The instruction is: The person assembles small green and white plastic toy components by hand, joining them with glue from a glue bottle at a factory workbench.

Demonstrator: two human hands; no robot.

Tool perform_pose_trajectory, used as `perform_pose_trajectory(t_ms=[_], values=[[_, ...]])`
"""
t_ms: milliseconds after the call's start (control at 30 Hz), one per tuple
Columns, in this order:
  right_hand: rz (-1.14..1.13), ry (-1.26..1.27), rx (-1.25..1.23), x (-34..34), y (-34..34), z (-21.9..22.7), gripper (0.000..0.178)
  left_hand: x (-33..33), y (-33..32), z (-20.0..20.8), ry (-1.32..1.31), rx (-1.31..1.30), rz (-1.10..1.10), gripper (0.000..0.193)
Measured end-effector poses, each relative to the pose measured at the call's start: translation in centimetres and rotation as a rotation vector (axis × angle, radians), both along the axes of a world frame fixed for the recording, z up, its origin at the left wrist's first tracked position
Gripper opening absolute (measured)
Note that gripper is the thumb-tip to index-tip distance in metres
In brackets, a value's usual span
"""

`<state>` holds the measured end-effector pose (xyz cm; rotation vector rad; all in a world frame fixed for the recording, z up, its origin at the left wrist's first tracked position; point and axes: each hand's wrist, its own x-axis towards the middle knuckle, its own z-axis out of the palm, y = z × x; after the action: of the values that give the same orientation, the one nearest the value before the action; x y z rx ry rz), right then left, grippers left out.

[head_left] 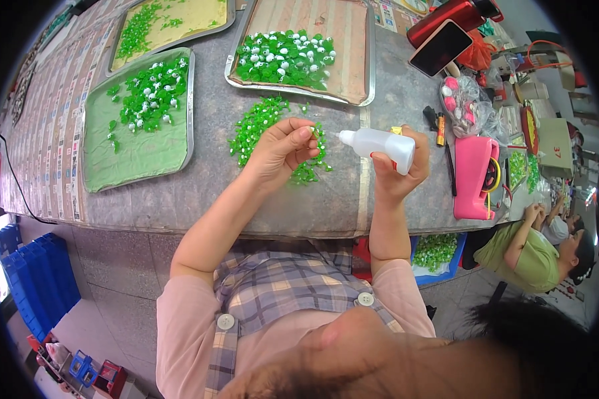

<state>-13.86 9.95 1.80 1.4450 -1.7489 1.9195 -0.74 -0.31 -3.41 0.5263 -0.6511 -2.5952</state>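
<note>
My left hand (276, 154) pinches a small green plastic piece with a white spot between thumb and fingertips; the fingers partly cover it. In my right hand (394, 187) is a translucent white squeeze bottle (371, 142), tipped sideways. Its narrow nozzle points left at the pinched piece, with a small gap between them as far as I can see. Under and around my left hand, a loose pile of small green pieces with white dots (251, 130) lies on the grey table cover (213, 139).
Beyond the pile stands a metal tray (353, 50) of green pieces with white balls. A green-lined tray (113, 163) and a yellow-lined tray (196, 16) are leftward. At right are a phone (441, 48), a red flask (446, 21) and a pink tape dispenser (471, 179). Another person (527, 256) sits farther right.
</note>
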Motion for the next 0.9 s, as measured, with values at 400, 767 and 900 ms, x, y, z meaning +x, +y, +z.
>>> perform_pose_trajectory(t_ms=[400, 767, 900], values=[[-0.036, -0.051, -0.031, -0.04, 0.11, -0.25, 0.045, 0.03, -0.03, -0.15, -0.015, 0.002, -0.002, 0.01], [-0.045, -0.06, -0.098, -0.3, 0.11, -0.48, 0.045, 0.08, 0.03, 0.54, -0.055, -0.12, 0.083, 0.009], [-0.045, -0.042, -0.032, -0.09, 0.05, -0.21, 0.044, 0.23, -0.01, 0.49, -0.052, -0.144, 0.14, 0.011]])
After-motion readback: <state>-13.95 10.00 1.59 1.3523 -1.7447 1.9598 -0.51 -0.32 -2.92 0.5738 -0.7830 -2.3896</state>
